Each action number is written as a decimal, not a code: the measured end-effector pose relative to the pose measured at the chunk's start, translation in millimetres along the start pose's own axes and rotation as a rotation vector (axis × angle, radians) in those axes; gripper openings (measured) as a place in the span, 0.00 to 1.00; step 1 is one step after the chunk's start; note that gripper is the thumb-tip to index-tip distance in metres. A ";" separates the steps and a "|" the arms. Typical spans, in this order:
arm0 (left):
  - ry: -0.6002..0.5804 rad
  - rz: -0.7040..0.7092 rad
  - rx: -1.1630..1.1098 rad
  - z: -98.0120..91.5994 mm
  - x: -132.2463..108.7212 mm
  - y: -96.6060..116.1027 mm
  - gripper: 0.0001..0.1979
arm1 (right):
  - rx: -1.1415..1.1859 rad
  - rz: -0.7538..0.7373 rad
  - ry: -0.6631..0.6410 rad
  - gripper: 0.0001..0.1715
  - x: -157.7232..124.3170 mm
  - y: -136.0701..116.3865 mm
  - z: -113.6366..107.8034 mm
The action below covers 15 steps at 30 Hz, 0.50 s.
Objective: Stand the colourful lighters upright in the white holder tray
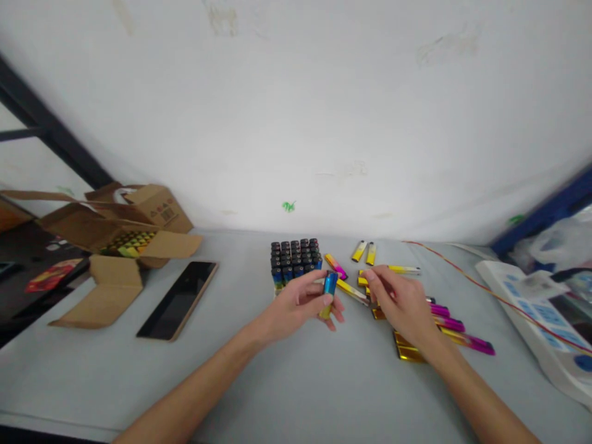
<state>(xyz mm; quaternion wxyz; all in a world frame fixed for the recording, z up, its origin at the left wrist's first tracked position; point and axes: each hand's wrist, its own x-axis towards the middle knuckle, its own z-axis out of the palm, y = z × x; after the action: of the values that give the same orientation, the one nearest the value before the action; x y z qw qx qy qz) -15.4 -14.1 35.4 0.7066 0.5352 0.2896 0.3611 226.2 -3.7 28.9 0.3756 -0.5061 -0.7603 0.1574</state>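
My left hand is closed around a shiny blue and yellow cylinder, held tilted above the table. Just behind it stand several black-topped cylinders packed in rows. My right hand is bent over a scatter of yellow, gold and magenta sticks; its thumb and index finger are pressed together, and what they hold, if anything, is too small to make out. Beside that hand lie a yellow stick, gold pieces and magenta-ended sticks.
A dark phone lies on the grey table at left, near an open cardboard box with yellow items inside. Behind it is another box. A white power strip and red-yellow wires lie at right.
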 end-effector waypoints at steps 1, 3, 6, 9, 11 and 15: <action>-0.001 0.005 0.011 -0.5 0.8 -0.5 0.21 | -0.018 -0.027 -0.014 0.23 -0.4 0.0 1.2; 0.019 0.017 0.023 -1.3 3.1 -4.1 0.18 | -0.038 -0.062 -0.037 0.22 -1.5 -0.5 3.7; 0.120 0.008 0.016 -1.0 6.6 -10.9 0.20 | -0.059 -0.091 -0.053 0.21 -2.6 -1.5 6.4; 0.231 0.016 0.180 0.0 7.2 -12.2 0.23 | -0.087 -0.118 -0.048 0.21 -2.7 -1.4 7.0; 0.276 0.010 0.294 -0.1 6.7 -10.4 0.26 | -0.095 -0.129 -0.041 0.21 -2.8 -1.0 6.8; 0.376 -0.106 0.262 -2.5 9.3 -10.0 0.33 | -0.089 -0.132 -0.046 0.19 -3.0 -1.0 6.0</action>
<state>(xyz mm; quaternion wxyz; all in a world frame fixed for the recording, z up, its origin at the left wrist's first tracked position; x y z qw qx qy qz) -10.0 -6.8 24.8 0.5828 0.5298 0.4881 0.3761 221.9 -6.0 24.3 0.3447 -0.4672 -0.8068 0.1100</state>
